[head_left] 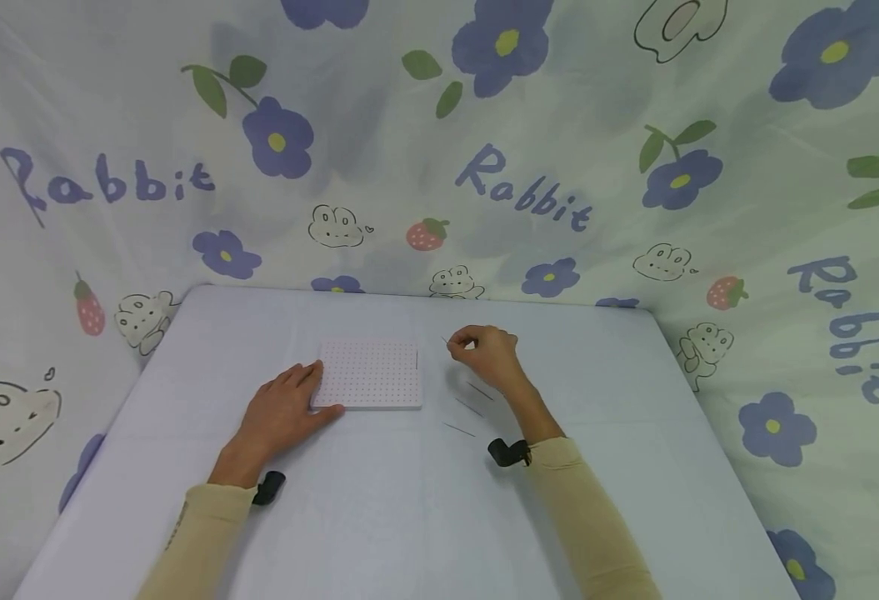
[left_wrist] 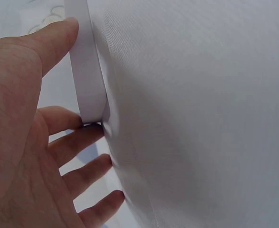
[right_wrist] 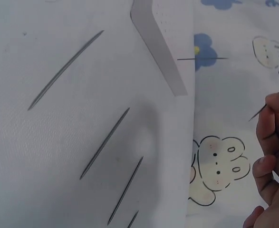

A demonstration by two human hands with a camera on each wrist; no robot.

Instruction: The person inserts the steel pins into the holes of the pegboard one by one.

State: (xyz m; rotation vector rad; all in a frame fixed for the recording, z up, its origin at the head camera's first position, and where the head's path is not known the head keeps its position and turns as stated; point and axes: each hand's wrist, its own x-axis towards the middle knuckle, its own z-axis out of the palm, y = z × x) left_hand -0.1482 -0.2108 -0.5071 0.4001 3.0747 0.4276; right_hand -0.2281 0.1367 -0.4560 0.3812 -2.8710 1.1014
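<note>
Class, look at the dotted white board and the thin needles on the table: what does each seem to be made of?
Dotted board: probably matte white plastic or foam, given its thick plain edge and regular grid of holes. Needles: likely metal, being dark grey, thin, straight and tapering to points, with a dull sheen.

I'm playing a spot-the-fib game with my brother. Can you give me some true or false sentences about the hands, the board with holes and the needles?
1. The left hand rests on the white pegboard. True.
2. The right hand lies flat and holds nothing. False: its fingers pinch a thin needle.
3. Loose needles lie on the table near the right hand. True.
4. The pegboard stands upright on its edge. False: it lies flat on the table.
5. One needle is already stuck in the pegboard. True, by the right wrist view.
</note>
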